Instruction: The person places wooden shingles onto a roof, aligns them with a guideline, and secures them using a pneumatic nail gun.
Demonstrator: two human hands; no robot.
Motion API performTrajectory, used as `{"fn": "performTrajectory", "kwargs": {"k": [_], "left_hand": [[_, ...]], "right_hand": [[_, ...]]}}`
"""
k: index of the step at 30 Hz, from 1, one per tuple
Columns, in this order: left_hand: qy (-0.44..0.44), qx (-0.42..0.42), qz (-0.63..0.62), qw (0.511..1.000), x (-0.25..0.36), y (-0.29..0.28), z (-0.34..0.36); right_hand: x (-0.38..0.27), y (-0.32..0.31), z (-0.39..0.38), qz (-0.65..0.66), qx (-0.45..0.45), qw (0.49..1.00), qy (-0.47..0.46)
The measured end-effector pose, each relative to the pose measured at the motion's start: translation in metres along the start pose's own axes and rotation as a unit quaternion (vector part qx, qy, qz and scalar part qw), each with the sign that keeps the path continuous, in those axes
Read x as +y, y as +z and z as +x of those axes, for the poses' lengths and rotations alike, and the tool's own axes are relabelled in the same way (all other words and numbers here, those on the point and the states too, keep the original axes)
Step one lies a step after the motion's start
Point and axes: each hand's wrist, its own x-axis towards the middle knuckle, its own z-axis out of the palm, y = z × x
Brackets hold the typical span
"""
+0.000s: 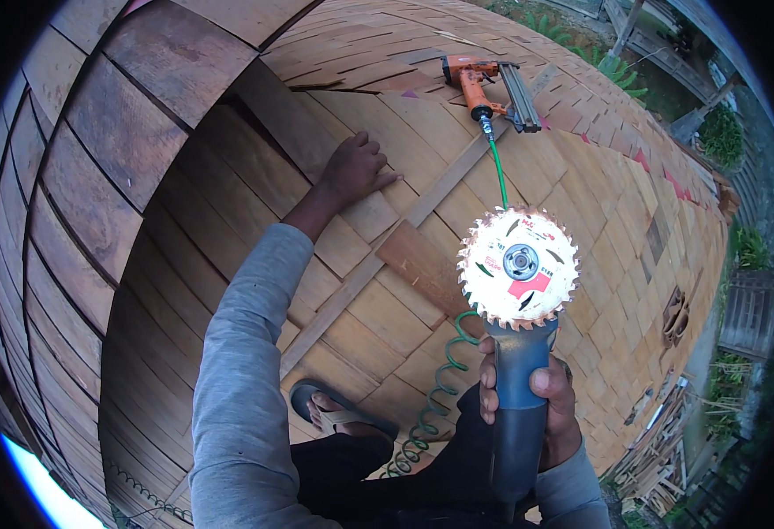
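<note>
My right hand (545, 401) is wrapped around the dark blue body of an angle grinder (519, 432), held upright in front of me. A round toothed saw blade (541, 251), white with red markings, is fitted at its top; no guard shows. To the left, my left hand (358, 172) rests on the wooden shingles (404, 132) with fingers curled in and thumb pointing right. What lies under those fingers is hidden. Below that hand, a loose brown shingle (422, 269) lies against a long thin wooden batten (444, 183), partly behind the blade.
An orange nail gun (475, 84) lies on the far shingles, joined to a green air hose (499, 167). Coils of green hose (440, 379) run by my sandalled foot (338, 410). A raised shingled edge (140, 115) curves along the left. Beyond the right edge are wood scraps (656, 458) lower down.
</note>
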Motion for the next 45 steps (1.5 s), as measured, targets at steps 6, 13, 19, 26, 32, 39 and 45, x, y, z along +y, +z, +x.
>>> {"fn": "performTrajectory", "kwargs": {"k": [6,13,19,26,32,39,45], "left_hand": [[-0.015,-0.003,0.006,1.0,0.001,-0.001,0.0],[0.032,-0.065,-0.001,0.997,-0.011,-0.009,0.0],[0.065,-0.07,0.01,0.995,-0.011,-0.007,0.009],[0.089,-0.112,0.009,0.99,-0.016,-0.009,0.015],[0.087,-0.135,0.006,0.987,-0.013,-0.012,0.016],[0.1,-0.155,0.005,0.983,-0.014,-0.015,0.018],[0.127,-0.142,-0.023,0.982,-0.017,-0.014,0.018]], "right_hand": [[0.005,0.001,-0.006,-0.01,0.015,0.999,-0.038],[0.001,0.001,-0.007,-0.029,0.014,0.999,0.004],[0.0,0.002,-0.007,-0.025,-0.003,1.0,-0.006],[0.007,-0.003,-0.003,-0.007,-0.006,1.0,0.019],[0.006,-0.004,-0.001,-0.003,-0.007,1.0,0.021],[0.007,-0.002,0.001,0.002,-0.005,1.0,0.027],[0.006,-0.005,0.001,-0.002,-0.005,1.0,0.025]]}}
